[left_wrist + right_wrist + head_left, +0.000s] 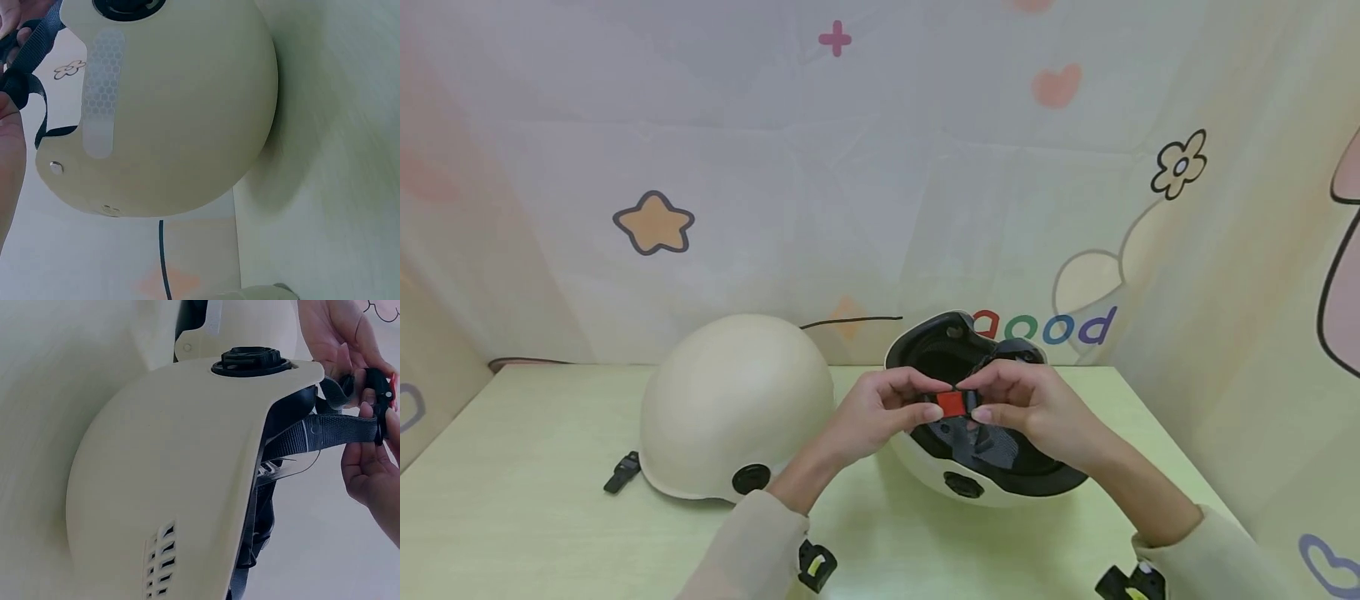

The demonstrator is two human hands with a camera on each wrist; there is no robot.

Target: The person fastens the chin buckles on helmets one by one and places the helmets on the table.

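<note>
A cream helmet (917, 467) lies upside down on the table, its black padded inside facing up. Above its opening, both hands pinch a black chin-strap buckle with a red tab (951, 404). My left hand (868, 412) grips the buckle's left end between thumb and fingers; my right hand (1037, 408) pinches its right end. In the right wrist view, the dark webbing strap (331, 431) runs from the helmet shell (162, 456) up to the buckle at the fingertips. The left wrist view shows the shell (181, 112) from its other side, with the strap (37, 47) rising to the hands.
A second cream helmet (737, 400) sits dome up on the pale green table (535, 417), left of the hands, with a black buckle (622, 472) at its left edge. Behind stands a printed curtain (760, 183), and a thin dark cord (850, 320) shows against it.
</note>
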